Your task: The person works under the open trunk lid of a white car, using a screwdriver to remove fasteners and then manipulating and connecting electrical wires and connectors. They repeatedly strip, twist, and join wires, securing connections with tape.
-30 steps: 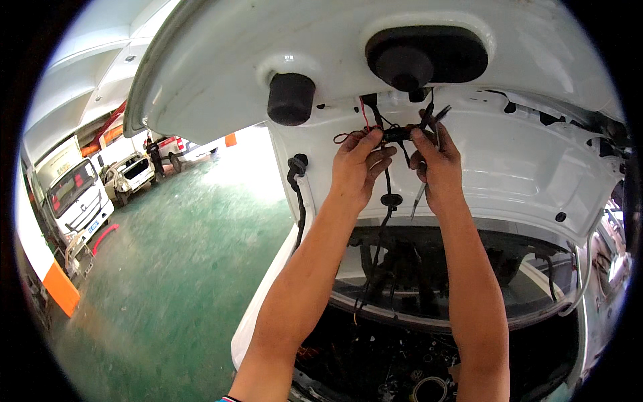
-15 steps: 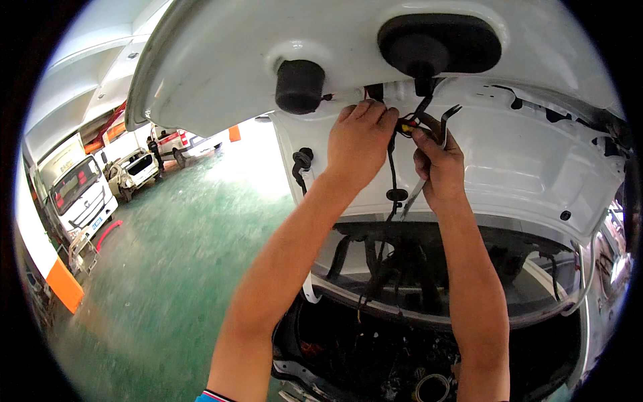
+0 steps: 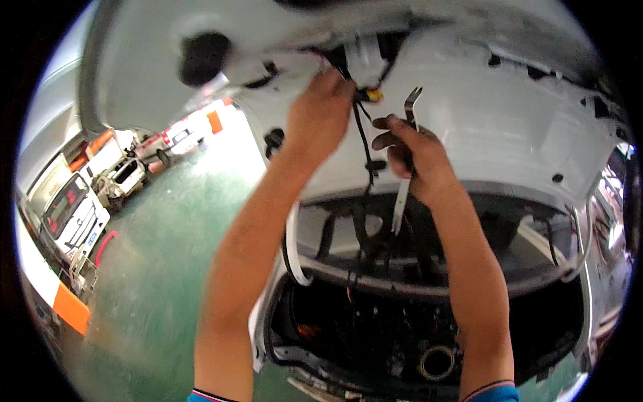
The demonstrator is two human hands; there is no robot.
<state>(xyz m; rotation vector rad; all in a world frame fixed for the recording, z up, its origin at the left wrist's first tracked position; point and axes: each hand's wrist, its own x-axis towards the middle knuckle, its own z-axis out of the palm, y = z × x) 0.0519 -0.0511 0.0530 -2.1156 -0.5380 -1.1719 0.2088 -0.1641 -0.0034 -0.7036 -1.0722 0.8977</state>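
A raised white tailgate (image 3: 495, 127) fills the upper part of the view. My left hand (image 3: 316, 117) is closed at the upper end of a black wiring harness (image 3: 365, 137), by an opening in the panel; its fingertips are partly hidden. Just right of those fingers shows a small yellow connector (image 3: 374, 96). My right hand (image 3: 422, 154), a little lower and to the right, is closed around a flat metal pry tool (image 3: 400, 206). The tool's bent, forked end points up, apart from the panel, while thumb and forefinger reach toward the harness.
Below the tailgate is its dark rear window (image 3: 462, 244), above the open trunk (image 3: 395, 328). A black round part (image 3: 203, 59) sits on the panel at upper left. Over the green floor (image 3: 161, 268), a white truck (image 3: 77, 218) and other vehicles stand at left.
My view has shifted, so the black round part appears farther left. My right hand has come away from the connector and opened its upper fingers, keeping the pry tool. My left hand stays at the harness.
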